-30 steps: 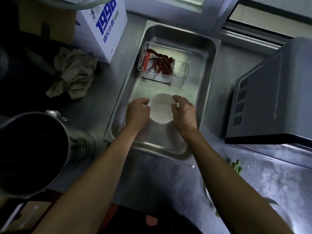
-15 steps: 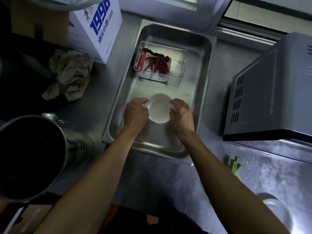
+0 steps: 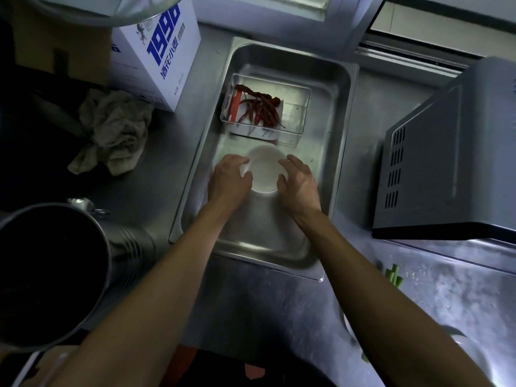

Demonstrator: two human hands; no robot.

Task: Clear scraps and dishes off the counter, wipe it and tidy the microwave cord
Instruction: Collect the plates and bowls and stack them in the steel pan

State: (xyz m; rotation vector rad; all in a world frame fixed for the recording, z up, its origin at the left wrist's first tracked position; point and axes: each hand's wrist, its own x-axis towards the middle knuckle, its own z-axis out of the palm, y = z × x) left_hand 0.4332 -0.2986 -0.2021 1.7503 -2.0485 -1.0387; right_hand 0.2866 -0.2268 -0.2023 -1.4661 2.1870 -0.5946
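Nearest us, on the right, green vegetable scraps lie on the wet steel counter, and at the left a large metal pot stands with its mouth dark. Our two forearms reach forward from there into the steel tray.

In the tray, our left hand curls its fingers round the left rim of the small white bowl, thumb on the near edge. Our right hand cups the opposite rim with bent fingers. We cannot tell whether the bowl rests on the tray floor or hangs just above it.

We judge the step in hand to be clearing dishes: the bowl is being set into the tray, or taken out of it. The next move calls for a level bowl and both hands letting go together, then a reach for the scraps.

Just beyond the bowl a clear plastic box holds dried red chillies. A crumpled rag lies left of the tray, ready for wiping, near a white carton. The microwave stands at the right; its cord is not in view.
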